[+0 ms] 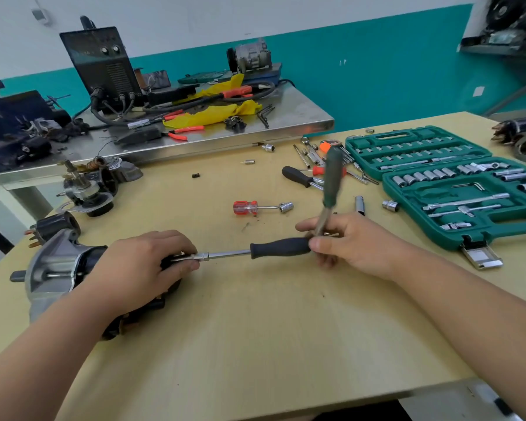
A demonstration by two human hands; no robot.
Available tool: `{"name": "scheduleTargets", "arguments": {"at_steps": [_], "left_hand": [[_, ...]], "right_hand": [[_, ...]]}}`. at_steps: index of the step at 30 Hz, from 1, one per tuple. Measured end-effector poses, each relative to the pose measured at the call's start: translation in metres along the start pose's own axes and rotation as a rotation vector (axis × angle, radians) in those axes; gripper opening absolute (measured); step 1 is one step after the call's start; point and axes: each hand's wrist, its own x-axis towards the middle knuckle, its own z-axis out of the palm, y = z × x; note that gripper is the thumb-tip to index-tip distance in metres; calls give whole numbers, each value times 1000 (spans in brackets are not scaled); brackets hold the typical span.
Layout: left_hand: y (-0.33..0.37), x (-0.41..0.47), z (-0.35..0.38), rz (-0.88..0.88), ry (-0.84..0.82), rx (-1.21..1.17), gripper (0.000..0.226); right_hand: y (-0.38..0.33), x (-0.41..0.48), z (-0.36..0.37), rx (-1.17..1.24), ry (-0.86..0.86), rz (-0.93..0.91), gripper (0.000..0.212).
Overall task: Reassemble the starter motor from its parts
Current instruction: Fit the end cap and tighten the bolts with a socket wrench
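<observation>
Item: starter motor (58, 265), lower left of frame, laid on the table (255, 329); long axis left to right, shaft end pointed left, rear end covered by the left hand (140, 262), whose fingers are curled round it. A nut driver (280, 247) is set against that rear end in line with the axis, and its handle is pinched by the right hand (353, 241), in whose fingers an upright green screwdriver (333, 180) is also held. Nearby: red-handled driver (246, 207) at centre, open socket case (419, 192) at right, loose motor parts (88, 186) at left.

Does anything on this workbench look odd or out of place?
Yes: the right hand holds two tools at once, the black-handled driver aimed at the starter motor and a green-handled screwdriver sticking up between its fingers. Sockets lie loose beside the case.
</observation>
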Motion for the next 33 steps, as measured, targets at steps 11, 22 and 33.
{"name": "scheduleTargets", "arguments": {"at_steps": [11, 22, 33], "left_hand": [[1, 2, 0, -12, -14, 16, 46], [2, 2, 1, -26, 16, -12, 45], [-3, 5, 2, -17, 14, -24, 48]], "right_hand": [[-1, -1, 4, -104, 26, 114, 27], [-5, 11, 7, 251, 65, 295, 33], [6, 6, 2, -211, -6, -23, 38]]}}
